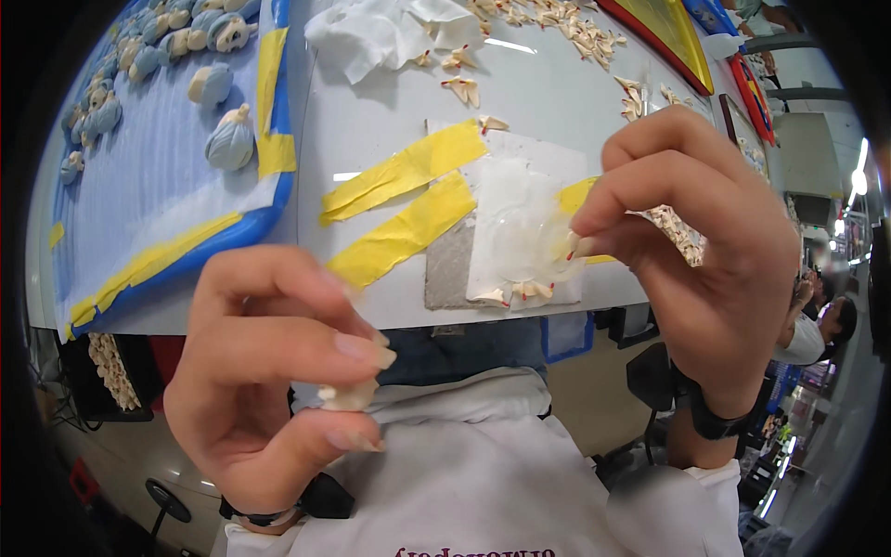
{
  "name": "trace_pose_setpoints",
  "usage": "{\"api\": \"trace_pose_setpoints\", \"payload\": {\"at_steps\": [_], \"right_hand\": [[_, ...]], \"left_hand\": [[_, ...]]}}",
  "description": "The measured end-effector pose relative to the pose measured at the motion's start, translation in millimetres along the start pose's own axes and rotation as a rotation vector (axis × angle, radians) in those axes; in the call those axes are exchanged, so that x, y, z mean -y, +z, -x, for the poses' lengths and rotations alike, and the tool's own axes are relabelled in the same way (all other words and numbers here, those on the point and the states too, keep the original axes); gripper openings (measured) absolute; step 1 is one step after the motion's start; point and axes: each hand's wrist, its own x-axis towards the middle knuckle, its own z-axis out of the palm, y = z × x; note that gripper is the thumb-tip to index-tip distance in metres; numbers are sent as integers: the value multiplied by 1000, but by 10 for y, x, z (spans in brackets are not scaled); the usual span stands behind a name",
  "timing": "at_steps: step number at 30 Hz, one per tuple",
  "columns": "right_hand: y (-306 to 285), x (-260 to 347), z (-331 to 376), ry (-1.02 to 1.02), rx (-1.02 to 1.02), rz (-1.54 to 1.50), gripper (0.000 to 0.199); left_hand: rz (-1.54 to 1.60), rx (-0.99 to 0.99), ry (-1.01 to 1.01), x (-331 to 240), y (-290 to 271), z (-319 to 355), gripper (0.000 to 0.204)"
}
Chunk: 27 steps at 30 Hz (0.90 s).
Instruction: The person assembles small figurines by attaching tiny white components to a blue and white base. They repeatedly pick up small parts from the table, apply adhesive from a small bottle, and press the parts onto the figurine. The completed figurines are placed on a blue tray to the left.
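My left hand [278,371] is closed in front of my shirt, pinching a small cream-coloured piece [348,396] between thumb and fingers. Most of that piece is hidden by the fingertips. Over the board, my right hand [682,213] pinches a tiny cream piece with a red tip [570,249]; little of it shows. Below these fingertips lies a white sheet [492,243] with a wet, clear, glue-like patch [529,232]. Several cream red-tipped pieces [531,291] rest along its near edge. Yellow tape strips [408,223] run from the sheet's left side onto the table.
A blue-edged tray [158,176] at the left carries several small blue-and-cream figures [230,139]. Crumpled white tissue [385,37] and scattered red-tipped pieces [580,32] lie at the back. A red and yellow tray [664,37] stands far right. Another person [807,330] sits at right.
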Motion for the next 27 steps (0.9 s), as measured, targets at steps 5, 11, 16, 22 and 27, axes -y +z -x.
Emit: {"api": "trace_pose_setpoints", "payload": {"at_steps": [5,11,16,22,27], "right_hand": [[15,-30,-13,-64,-48,143,20],[-62,38,-70,-68,131,236,18],[-27,61,-50,-79,59,258,18],[36,42,-43,-73,-8,256,19],[-109,-9,62,-28,-67,103,17]], "left_hand": [[129,-136,-146,-52,67,34,45],[199,-111,-127,39,-13,64,41],[404,-137,-274,-111,199,26,38],[421,-83,-190,-23,292,4,34],[621,27,-209,-75,301,57,29]]}}
